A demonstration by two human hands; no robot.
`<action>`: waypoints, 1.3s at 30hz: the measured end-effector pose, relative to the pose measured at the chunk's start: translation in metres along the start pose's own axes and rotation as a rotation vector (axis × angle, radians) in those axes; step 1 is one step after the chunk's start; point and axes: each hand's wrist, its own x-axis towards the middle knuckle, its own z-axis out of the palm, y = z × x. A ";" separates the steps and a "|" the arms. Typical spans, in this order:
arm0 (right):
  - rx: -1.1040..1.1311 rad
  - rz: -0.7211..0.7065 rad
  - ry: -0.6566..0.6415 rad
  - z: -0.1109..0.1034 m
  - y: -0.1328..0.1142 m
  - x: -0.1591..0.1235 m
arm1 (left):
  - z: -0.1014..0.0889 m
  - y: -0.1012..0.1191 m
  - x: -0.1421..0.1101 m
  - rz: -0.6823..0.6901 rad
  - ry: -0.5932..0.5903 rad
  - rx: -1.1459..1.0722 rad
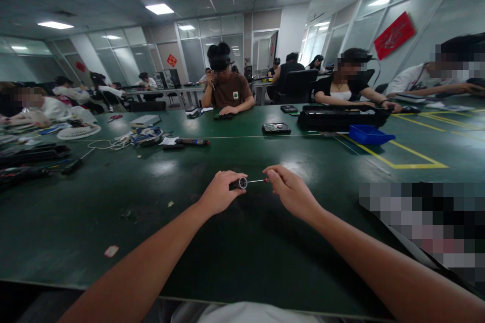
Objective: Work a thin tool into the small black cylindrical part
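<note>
My left hand [220, 193] is closed around a short black screwdriver handle [239, 183] with a silver collar, held level just above the green table [235, 252]. A thin metal bit [256, 180] sticks out of the collar toward the right. My right hand [290, 191] pinches the far end of that bit, where a small red part shows at the fingertips. Both hands hover close together over the table's middle, about a hand's width apart.
A blue tray [369, 135] and a long black device [341, 116] lie at the far right, a black drive [276, 128] at the far centre. Cables and tools [146, 137] clutter the left. People sit across the table. Yellow tape [401, 156] marks the right.
</note>
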 end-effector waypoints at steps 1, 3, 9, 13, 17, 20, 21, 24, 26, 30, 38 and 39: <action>0.009 0.005 0.017 0.000 0.000 0.000 | 0.000 0.000 0.000 0.000 -0.004 0.005; 0.041 0.000 0.055 0.001 -0.001 -0.002 | 0.001 0.001 -0.001 0.004 -0.010 0.009; 0.258 0.002 0.126 0.004 -0.001 -0.001 | -0.001 0.004 -0.002 0.006 -0.002 0.004; 0.622 0.164 0.191 0.006 0.009 0.008 | -0.001 0.005 -0.001 0.102 0.036 -0.004; 0.741 0.248 0.224 0.008 0.019 0.014 | 0.003 0.000 0.002 0.056 0.035 0.000; 0.703 0.215 0.237 0.010 0.022 0.014 | 0.004 -0.001 0.003 0.030 0.003 0.007; 0.686 0.206 0.236 0.011 0.022 0.013 | 0.004 -0.001 0.002 0.029 0.001 0.006; 0.628 0.161 0.221 0.011 0.019 0.011 | 0.003 0.001 0.001 0.031 -0.003 0.009; 0.564 0.113 0.208 0.009 0.017 0.010 | 0.003 0.002 0.001 0.029 -0.013 0.015; 0.391 0.058 0.190 0.007 0.011 0.006 | 0.002 0.002 0.001 0.039 -0.008 0.025; 0.339 0.025 0.147 0.008 0.005 0.003 | 0.003 0.002 0.000 0.051 0.008 0.048; 0.347 0.033 0.146 0.009 0.006 0.003 | 0.003 0.002 0.000 0.051 0.008 0.048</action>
